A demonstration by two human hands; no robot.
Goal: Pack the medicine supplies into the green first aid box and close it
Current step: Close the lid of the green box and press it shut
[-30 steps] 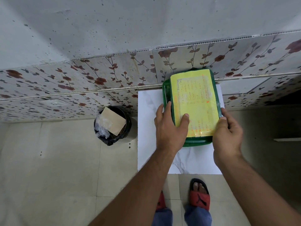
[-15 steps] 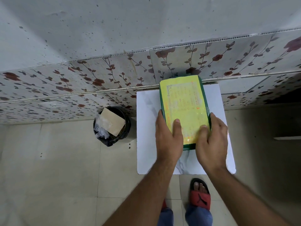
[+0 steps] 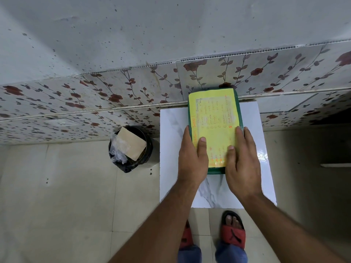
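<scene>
Now left hand [image 3: 192, 158] and right hand [image 3: 241, 164] flat, fingers spread, seemingly pressing closed green box [image 3: 215, 170]

Floral wall tiles [image 3: 106, 99], beige floor [image 3: 66, 196].

Dim, even indoor light; glare streaks the glossy white marble-patterned tabletop [image 3: 263, 156] just right of the right hand [image 3: 242, 162]. Wide-angle bending curves the edges.

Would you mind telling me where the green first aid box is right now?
In the head view, the green first aid box lies closed on the white marble-patterned table, against the floral wall, with the left hand and right hand pressing on its near end.
</scene>
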